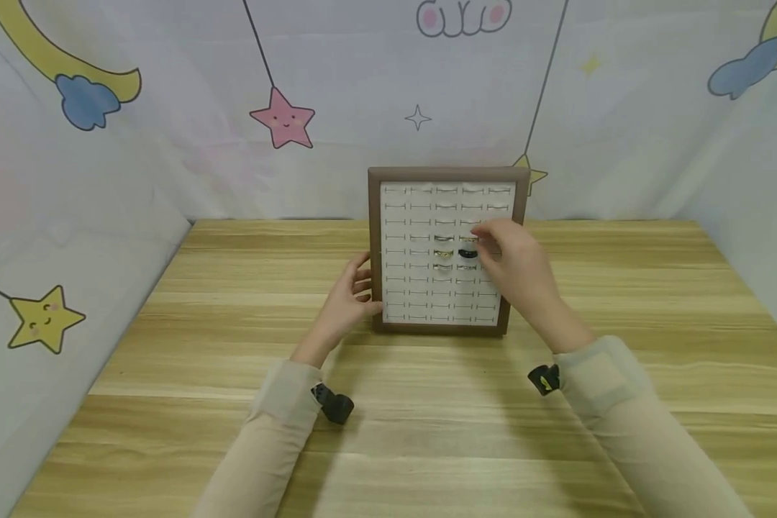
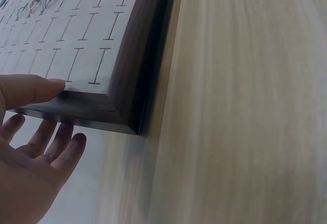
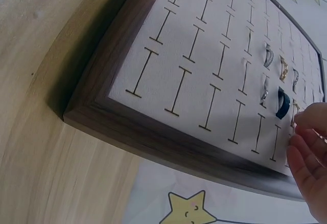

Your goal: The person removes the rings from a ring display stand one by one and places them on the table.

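Note:
A ring display board [image 1: 421,302] with a brown frame and a white slotted face stands upright on the table. My left hand [image 1: 350,298] holds its left edge, thumb [image 2: 38,90] on the front rim and fingers behind. Several rings sit in two columns near the middle slots; among them are a black ring [image 1: 467,253] and a gold ring [image 1: 443,253]. My right hand [image 1: 521,262] is at the right column, its thumb and fingertips pinching a ring [image 3: 296,109] just above the black one. The fingers partly hide that ring.
The wood-grain table [image 1: 233,345] spreads around the board. Behind it hangs a white cloth backdrop [image 1: 343,57] printed with stars and moons, close to the board's back. A small black wrist camera [image 1: 335,406] is strapped at the left cuff, another [image 1: 545,379] at the right.

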